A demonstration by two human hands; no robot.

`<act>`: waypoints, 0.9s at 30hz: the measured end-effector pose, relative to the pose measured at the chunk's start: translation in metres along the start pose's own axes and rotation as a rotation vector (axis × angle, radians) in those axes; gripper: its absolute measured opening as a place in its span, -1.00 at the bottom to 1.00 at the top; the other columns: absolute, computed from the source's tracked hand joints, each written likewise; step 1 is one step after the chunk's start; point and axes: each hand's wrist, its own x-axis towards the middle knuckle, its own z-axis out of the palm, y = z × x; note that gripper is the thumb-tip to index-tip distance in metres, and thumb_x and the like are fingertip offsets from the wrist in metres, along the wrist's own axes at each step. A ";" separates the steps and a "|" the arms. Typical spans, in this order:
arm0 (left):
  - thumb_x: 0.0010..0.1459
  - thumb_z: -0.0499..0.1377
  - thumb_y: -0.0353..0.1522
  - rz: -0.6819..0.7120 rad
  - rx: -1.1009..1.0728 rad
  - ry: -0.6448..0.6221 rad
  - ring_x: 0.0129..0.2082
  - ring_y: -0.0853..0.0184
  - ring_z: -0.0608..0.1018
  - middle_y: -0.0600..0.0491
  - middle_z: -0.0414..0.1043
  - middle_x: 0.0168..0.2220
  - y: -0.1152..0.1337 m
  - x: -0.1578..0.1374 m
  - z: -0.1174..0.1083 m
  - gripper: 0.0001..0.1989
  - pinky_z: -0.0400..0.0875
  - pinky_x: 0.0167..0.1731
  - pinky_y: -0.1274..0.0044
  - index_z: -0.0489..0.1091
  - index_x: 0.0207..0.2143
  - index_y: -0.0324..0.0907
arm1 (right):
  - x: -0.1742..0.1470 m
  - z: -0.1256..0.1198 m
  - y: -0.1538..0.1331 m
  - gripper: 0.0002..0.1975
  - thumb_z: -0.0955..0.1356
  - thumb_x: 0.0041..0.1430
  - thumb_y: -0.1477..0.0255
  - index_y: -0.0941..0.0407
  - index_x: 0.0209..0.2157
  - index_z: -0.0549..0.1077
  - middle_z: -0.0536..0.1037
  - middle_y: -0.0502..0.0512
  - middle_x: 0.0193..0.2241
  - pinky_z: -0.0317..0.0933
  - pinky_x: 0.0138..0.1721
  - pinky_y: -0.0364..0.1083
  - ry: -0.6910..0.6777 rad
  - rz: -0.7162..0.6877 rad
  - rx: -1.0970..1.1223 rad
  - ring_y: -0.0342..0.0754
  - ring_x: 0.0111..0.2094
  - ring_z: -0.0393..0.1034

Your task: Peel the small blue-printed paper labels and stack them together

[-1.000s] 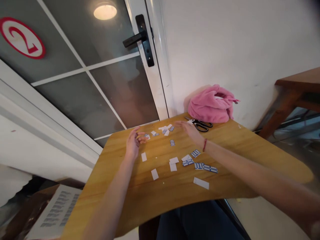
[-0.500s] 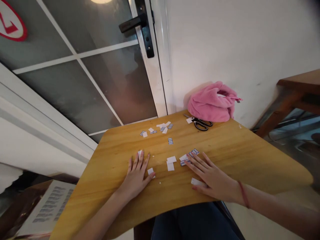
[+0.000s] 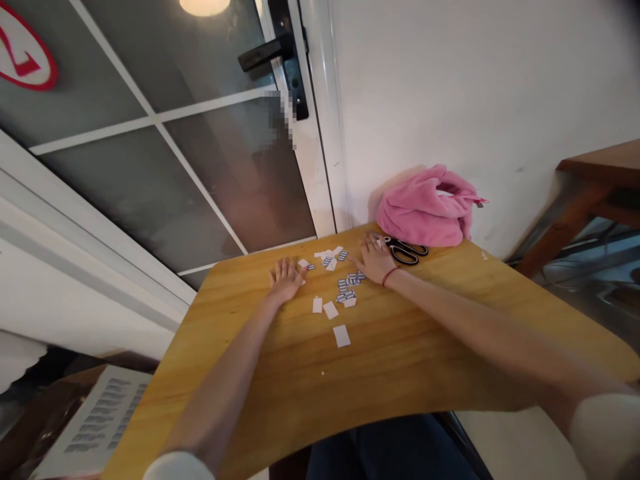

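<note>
Variously white or blue-patterned slips (image 3: 341,336).

Moderate indoor light; round glare (image 3: 205,7) sits in the glass (image 3: 200,60) beyond the left hand (image 3: 287,280). Blocky pixels (image 3: 283,119) lie above it. Nearer than the hand, the surface (image 3: 280,380) dims; wide-angle stretch distorts the edges.

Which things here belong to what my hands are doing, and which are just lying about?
Apparently in use:
white paper pieces, some by your left hand
blue-patterned pieces, some beside your right hand

Apparently just lying about:
scissors
pink plush bundle
printed sheet
</note>
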 end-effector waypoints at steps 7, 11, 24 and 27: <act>0.27 -0.31 -0.03 0.184 -0.098 -0.065 0.28 0.25 0.06 -0.01 0.00 0.28 0.033 -0.021 0.023 -0.38 0.01 0.22 0.37 0.01 0.26 -0.10 | -0.001 0.000 -0.030 -0.52 0.10 0.30 0.30 0.13 0.20 0.16 0.32 0.14 0.13 0.09 0.14 -0.05 -0.077 -0.162 0.125 -0.04 0.13 0.20; 0.27 -0.33 -0.05 0.046 -0.069 0.032 0.31 0.08 -0.14 -0.22 -0.15 0.30 0.009 -0.017 0.011 -0.31 -0.17 0.22 0.14 -0.06 0.27 -0.34 | 0.012 -0.005 -0.014 -0.53 0.10 0.27 0.41 0.38 0.12 0.21 0.21 0.44 0.15 -0.26 0.23 0.21 0.007 0.008 0.080 0.18 0.23 -0.03; 0.19 -0.17 0.05 0.306 -0.003 -0.158 0.32 0.11 -0.23 -0.08 -0.24 0.33 0.036 0.041 0.013 -0.26 -0.31 0.24 0.19 -0.06 0.28 -0.20 | -0.014 -0.009 0.007 -0.47 0.17 0.24 0.30 0.42 0.09 0.24 0.27 0.56 0.09 -0.41 0.18 0.35 0.050 0.109 0.057 0.29 0.19 0.05; 0.17 -0.13 0.06 0.391 0.000 -0.213 0.32 0.12 -0.18 -0.06 -0.24 0.33 0.045 0.029 0.015 -0.24 -0.23 0.25 0.25 -0.07 0.28 -0.19 | -0.023 -0.015 0.006 -0.55 0.20 0.23 0.24 0.20 0.06 0.32 0.42 0.27 0.02 -0.13 0.21 0.17 -0.034 -0.030 0.124 0.09 0.10 0.25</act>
